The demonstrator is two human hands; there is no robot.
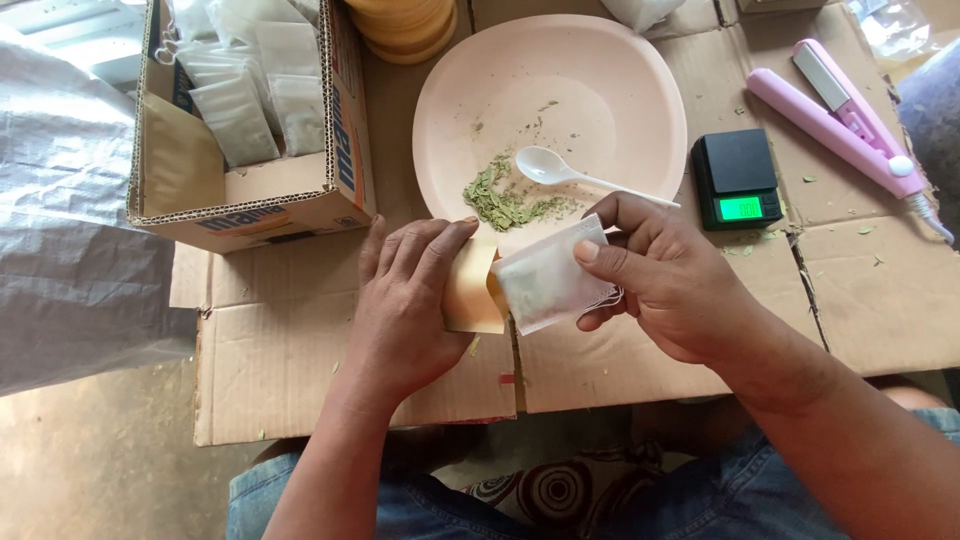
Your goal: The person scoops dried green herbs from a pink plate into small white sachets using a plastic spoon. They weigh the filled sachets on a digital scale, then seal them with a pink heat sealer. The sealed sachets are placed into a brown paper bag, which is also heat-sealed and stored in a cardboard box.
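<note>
My right hand (665, 280) pinches a small white filter pouch (545, 280) by its upper right corner. My left hand (405, 300) lies flat with its fingers on a pale yellow paper envelope (470, 295), which the pouch partly overlaps. Just beyond both hands sits a pink plate (610, 90) with a small heap of dried green leaves (500, 200) and a white plastic spoon (560, 172) resting in it.
A small black digital scale (738, 180) with a lit green display stands right of the plate. A pink handheld sealer (840, 115) lies far right. An open cardboard box (250, 215) with several white pouches stands at left, on flattened cardboard (880, 290). A grey woven sack (70, 230) lies far left.
</note>
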